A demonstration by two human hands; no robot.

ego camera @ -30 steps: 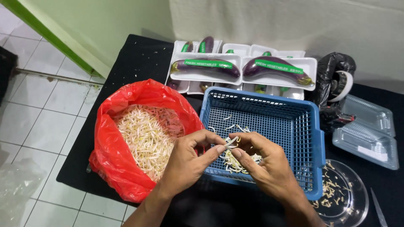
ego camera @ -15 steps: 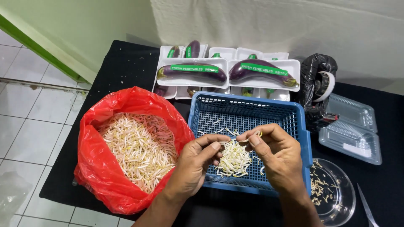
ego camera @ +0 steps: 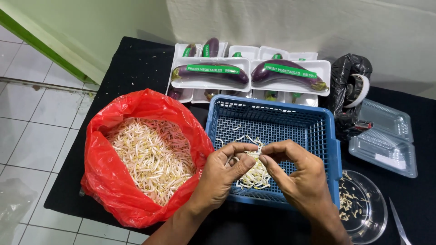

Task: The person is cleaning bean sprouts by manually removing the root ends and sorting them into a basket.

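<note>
**Sprout pinch over the blue basket**

Head view: our left hand (ego camera: 223, 173) and right hand (ego camera: 297, 174) meet above the blue perforated plastic basket (ego camera: 290, 122), both closed in a thumb-and-forefinger pinch on one thin white bean sprout (ego camera: 252, 153). A small heap of pale sprouts (ego camera: 254, 174) lies on the basket floor right under the hands. We judge the sprout as near weightless, limp, damp and easy to snap, so grip lightly at the stem near the tip, fingertips only. Left of the basket, touching it, sits the open red plastic bag of bean sprouts (ego camera: 150, 156). Behind are white foam trays with wrapped purple aubergines (ego camera: 211, 75). At right is a clear round dish with scraps (ego camera: 363, 204).
</note>
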